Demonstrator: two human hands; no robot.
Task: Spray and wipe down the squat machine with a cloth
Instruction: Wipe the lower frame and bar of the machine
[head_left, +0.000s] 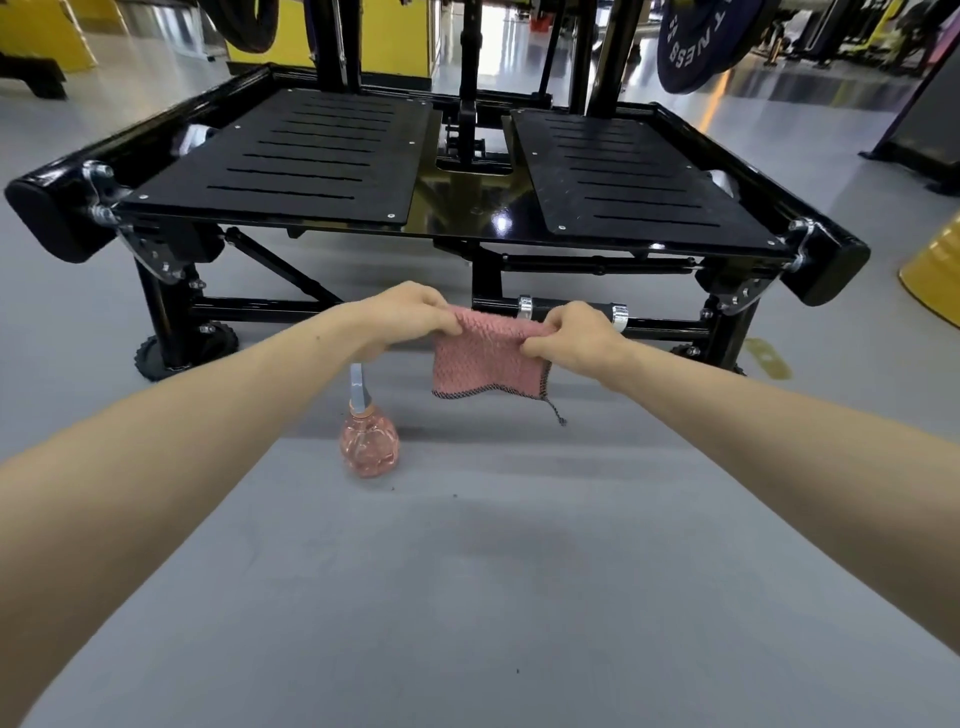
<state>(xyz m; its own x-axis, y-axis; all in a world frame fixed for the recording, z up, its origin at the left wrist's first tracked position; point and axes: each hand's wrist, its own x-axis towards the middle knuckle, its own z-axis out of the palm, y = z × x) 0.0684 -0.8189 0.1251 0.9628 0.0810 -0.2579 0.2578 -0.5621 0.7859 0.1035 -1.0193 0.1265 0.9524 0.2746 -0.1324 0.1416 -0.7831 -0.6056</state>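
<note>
A pink knitted cloth (485, 364) with a dark edge hangs in front of me, stretched between both hands. My left hand (408, 314) pinches its upper left corner and my right hand (569, 335) pinches its upper right corner. Behind the cloth stands the black squat machine (452, 208), whose two slotted foot plates (291, 156) lie at about hand height. A pink spray bottle (368, 441) with a grey-blue nozzle stands on the grey floor under my left forearm, which hides its top.
A dark weight plate (701, 41) hangs at the upper right of the machine. Yellow objects stand at the right edge (935, 275) and far behind. The machine's lower frame and wheels (156, 358) sit close in front. Grey floor (467, 571) stretches towards me.
</note>
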